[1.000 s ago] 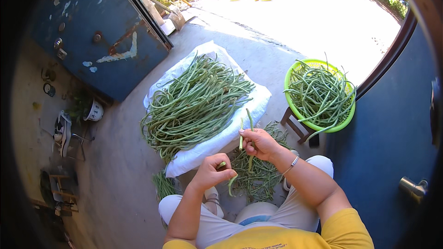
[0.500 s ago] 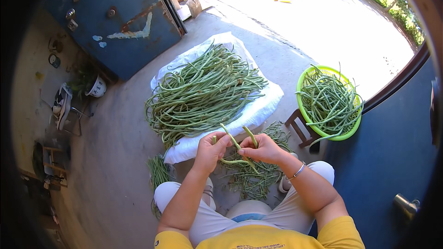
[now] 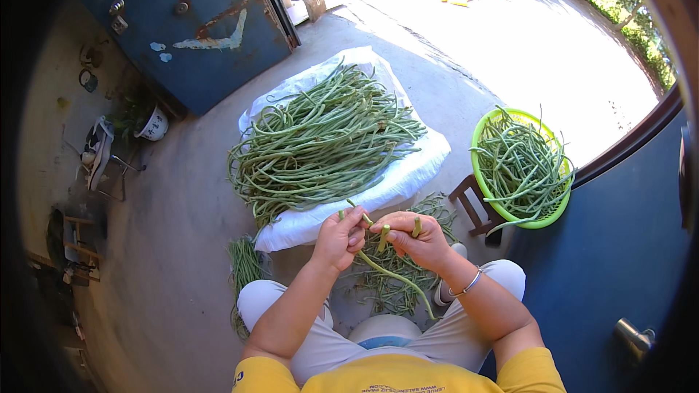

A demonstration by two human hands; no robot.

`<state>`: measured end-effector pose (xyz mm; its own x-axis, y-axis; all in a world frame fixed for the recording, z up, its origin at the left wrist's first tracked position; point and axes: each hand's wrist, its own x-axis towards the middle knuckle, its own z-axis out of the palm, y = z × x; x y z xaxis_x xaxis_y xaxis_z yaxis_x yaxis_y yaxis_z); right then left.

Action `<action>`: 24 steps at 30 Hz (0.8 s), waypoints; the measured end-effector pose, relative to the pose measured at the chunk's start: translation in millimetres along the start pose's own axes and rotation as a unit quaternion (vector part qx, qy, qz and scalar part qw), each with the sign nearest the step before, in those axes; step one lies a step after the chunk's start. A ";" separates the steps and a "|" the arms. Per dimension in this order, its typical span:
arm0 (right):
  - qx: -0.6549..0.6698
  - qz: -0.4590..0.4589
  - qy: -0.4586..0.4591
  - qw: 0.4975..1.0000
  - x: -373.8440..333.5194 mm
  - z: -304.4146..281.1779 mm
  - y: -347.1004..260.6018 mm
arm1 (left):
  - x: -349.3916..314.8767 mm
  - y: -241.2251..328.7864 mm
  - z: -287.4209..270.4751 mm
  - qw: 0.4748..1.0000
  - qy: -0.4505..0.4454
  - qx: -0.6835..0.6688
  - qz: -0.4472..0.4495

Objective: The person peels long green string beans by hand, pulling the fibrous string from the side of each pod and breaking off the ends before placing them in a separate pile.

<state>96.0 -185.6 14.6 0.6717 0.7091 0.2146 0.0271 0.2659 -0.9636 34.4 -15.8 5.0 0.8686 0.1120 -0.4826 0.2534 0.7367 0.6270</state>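
Note:
Close together over my lap, both hands are closed on long green beans. My left hand point(image 3: 340, 242) pinches a long bean point(image 3: 397, 276), whose tail hangs down to the right toward my knee. My right hand point(image 3: 419, 240) holds short bean pieces point(image 3: 384, 237), their cut or snapped ends poking out between the fingers. Beyond my hands a large pile of long beans point(image 3: 328, 145) lies on a white sack point(image 3: 419, 173). Below them, between my feet, short bean bits point(image 3: 400, 287) are heaped on the floor.
At the right a bright green basket point(image 3: 537, 223) full of beans point(image 3: 520, 167) rests on a small brown stool point(image 3: 470, 205). More thin beans point(image 3: 246, 266) lie by my left knee. Blue metal doors stand left point(image 3: 211, 76) and right point(image 3: 604, 262). A potted plant point(image 3: 153, 125) is by the left wall.
My hands have come closer together. The bean in my left hand now hangs longer toward the lower right, and the pieces in my right hand have shifted. The view has moved slightly.

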 end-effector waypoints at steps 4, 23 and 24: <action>0.025 0.006 0.023 0.999 5.0 -9.9 5.1 | -8.7 10.1 5.5 0.997 -0.019 0.064 0.025; 0.310 0.099 0.431 0.842 -18.5 -119.8 -2.6 | -8.3 16.6 3.8 0.986 -0.157 -0.032 -0.046; 0.257 0.141 0.369 0.882 -15.9 -100.9 -3.9 | -8.7 15.1 5.0 0.986 -0.155 -0.043 -0.048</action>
<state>159.9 -263.8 -1.1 0.9026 0.2271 -0.3658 -0.4291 0.5423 -0.7223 32.8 -9.0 21.7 0.9343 -0.1609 -0.3181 0.3154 0.7887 0.5277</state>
